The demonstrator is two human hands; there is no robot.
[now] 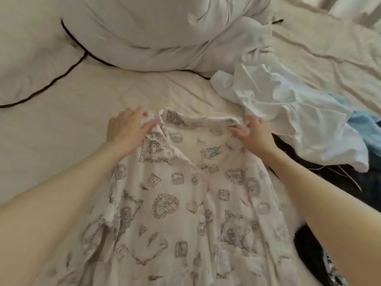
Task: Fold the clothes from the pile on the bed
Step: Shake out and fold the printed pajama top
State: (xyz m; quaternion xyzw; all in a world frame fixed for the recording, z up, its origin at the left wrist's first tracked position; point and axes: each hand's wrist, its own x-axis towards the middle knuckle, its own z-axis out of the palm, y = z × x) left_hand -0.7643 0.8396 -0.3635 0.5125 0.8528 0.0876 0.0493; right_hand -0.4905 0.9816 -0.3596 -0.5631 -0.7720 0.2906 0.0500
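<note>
Two hands at work on one printed pyjama shirt (185, 203), spread front-up across the cream bedsheet (61, 141) and running from centre frame down to 6 o'clock. Left hand (125, 131) at the shirt's 11 o'clock corner, fingers fairly straight and laid over the collar and shoulder cloth, pressing more than pinching; whether the thumb hooks any fabric underneath cannot be told. Right hand (250, 134) at the shirt's 1 o'clock corner, fingers curled round the far end of the collar (198, 118), pinching it.

Likely thin, light and limp, judging by the many soft creases and the way the collar flops into a roll between the hands. No stiffness to hold a line, so probably prone to sliding and bunching on the sheet if dragged. Not fragile. Best taken at the shoulder seams or collar ends, one hand each side, then at the hem for the fold; pulling from mid-panel would only wrinkle it.

Remaining pile at 2 to 4 o'clock: a white garment (288, 112) on top, a light blue garment (362, 124) beside it, dark clothing (321, 178) beneath, just beside the right forearm. White pillows (144, 32) at 12 o'clock, well apart from the shirt.
</note>
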